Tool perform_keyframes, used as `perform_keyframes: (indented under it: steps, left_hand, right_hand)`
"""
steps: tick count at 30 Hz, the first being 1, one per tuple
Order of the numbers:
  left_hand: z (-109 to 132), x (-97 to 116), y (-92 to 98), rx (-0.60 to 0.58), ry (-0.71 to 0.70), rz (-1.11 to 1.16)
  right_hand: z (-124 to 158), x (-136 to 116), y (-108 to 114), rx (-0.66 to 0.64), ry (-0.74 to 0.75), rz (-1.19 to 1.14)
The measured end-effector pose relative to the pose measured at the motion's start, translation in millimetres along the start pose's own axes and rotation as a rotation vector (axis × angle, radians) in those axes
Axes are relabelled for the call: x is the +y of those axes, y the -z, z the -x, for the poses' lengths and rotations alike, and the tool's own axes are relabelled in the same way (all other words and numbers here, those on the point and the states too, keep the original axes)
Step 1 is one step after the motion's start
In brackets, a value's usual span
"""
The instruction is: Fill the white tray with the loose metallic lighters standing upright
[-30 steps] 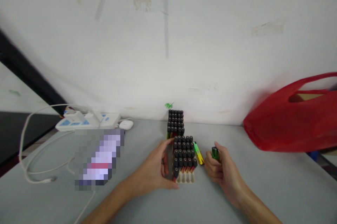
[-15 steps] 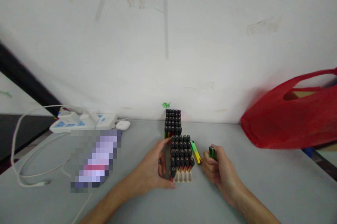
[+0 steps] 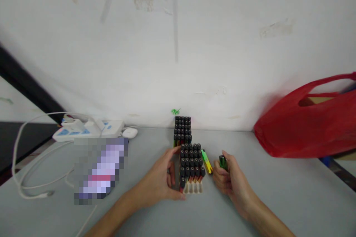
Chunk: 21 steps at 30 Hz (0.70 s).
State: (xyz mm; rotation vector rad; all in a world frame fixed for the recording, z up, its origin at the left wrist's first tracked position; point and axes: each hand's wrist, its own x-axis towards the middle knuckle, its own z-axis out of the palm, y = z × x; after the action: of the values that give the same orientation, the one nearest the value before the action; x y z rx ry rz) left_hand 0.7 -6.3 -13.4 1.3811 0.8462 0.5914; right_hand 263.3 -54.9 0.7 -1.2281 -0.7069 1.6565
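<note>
A pale tray [image 3: 194,188] with moulded slots holds several upright batteries [image 3: 191,162] with black tops and reddish-orange bodies. Its front row has one battery at the left end and bare slots beside it. My left hand [image 3: 157,179] curves round the tray's left side, thumb at the front corner and fingertips near the back. To the right of the tray, my right hand [image 3: 229,179] is closed round a dark green battery [image 3: 223,162], whose end shows above the fingers. Between tray and right hand lies a green-and-yellow oblong piece [image 3: 207,162].
Behind the tray stands another block of black-topped batteries [image 3: 183,127], near the wall. At left are a white power strip [image 3: 111,129], cables, a small white case [image 3: 129,132] and a blurred-out phone-like object [image 3: 102,170]. A red bag [image 3: 306,122] sits at right.
My right hand has shifted very slightly left and turned a little, with the green battery still in it. My left hand and the tray look unmoved.
</note>
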Motion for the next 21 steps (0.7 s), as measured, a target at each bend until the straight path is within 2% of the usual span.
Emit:
perform_keyframes:
  steps: [2,15,18,21]
  left_hand:
    - [0.9,2.0,-1.8,0.038,0.01,-0.089]
    - [0.9,2.6,-1.4,0.012,0.035,-0.095]
    - [0.2,1.9,-0.7,0.017,0.012,-0.135]
    - [-0.3,2.0,-0.5,0.029,-0.014,-0.149]
  right_hand:
    - [-0.2,0.3,0.6,0.0,-0.002,0.004]
    - [0.0,0.2,0.3,-0.002,-0.006,-0.014]
    - [1.6,-1.0,1.9,-0.03,-0.018,-0.035]
    - [1.8,-1.2,1.5,0.006,-0.036,-0.031]
